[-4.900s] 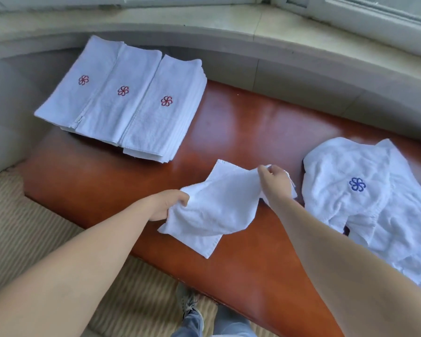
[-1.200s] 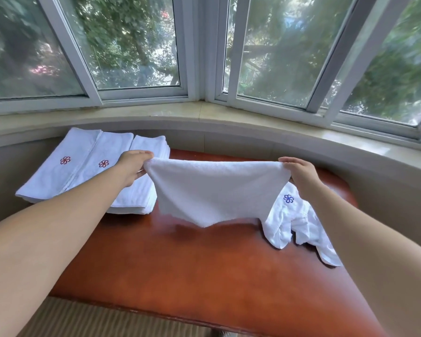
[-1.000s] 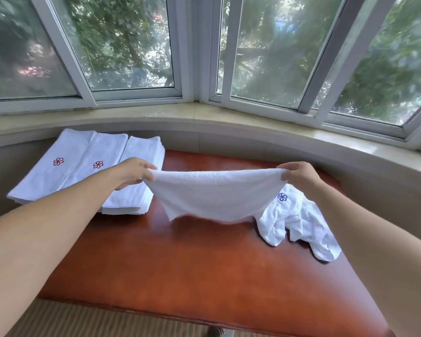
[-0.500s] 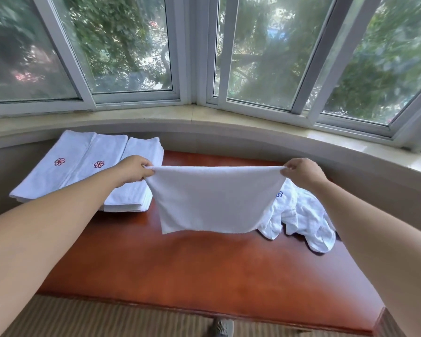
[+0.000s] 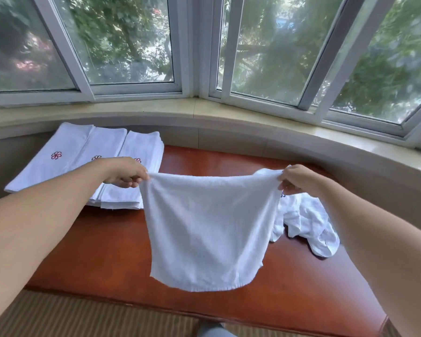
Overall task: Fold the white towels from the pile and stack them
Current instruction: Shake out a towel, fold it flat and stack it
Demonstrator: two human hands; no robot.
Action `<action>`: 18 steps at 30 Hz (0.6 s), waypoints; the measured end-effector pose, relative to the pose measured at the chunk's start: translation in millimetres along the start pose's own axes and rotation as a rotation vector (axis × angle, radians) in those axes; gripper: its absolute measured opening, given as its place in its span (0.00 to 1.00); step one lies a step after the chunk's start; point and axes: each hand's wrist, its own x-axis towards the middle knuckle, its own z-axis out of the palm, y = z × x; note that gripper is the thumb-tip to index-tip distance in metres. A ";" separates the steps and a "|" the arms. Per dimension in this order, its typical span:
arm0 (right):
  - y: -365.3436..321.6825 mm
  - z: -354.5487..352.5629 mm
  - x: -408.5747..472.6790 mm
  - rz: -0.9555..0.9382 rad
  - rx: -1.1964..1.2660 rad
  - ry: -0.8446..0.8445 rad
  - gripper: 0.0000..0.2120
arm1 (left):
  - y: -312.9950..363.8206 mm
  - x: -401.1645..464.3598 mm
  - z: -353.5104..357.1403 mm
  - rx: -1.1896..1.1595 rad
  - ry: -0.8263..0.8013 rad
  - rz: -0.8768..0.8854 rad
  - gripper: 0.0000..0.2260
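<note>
A white towel (image 5: pixel 207 229) hangs in the air above the red-brown wooden table (image 5: pixel 102 249), spread by its top edge. My left hand (image 5: pixel 125 172) pinches its top left corner and my right hand (image 5: pixel 299 180) pinches its top right corner. Folded white towels (image 5: pixel 88 152) with red flower marks lie in overlapping stacks at the table's back left, partly hidden by my left arm. A rumpled pile of unfolded white towels (image 5: pixel 306 222) lies at the right, partly behind the held towel and my right arm.
A curved stone window sill (image 5: pixel 204 113) and low wall run behind the table, with large windows (image 5: pixel 265 49) above. Striped tan carpet (image 5: pixel 83 317) lies in front of the table's near edge.
Both hands lifted the towel off the table, spread it and shook it. In the last half second it hangs lower and longer, and its lower edge has swung toward me.
</note>
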 end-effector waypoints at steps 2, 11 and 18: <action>-7.3 14.0 32.8 -0.049 0.101 0.031 0.05 | 1.6 29.3 12.6 -0.213 0.126 0.085 0.05; 64.0 118.4 152.3 0.050 -0.023 -0.218 0.29 | -45.5 140.7 139.7 -0.263 0.149 -0.009 0.32; 174.2 166.5 166.3 0.277 -0.214 -0.233 0.20 | -116.6 179.0 213.3 -0.037 0.169 -0.293 0.31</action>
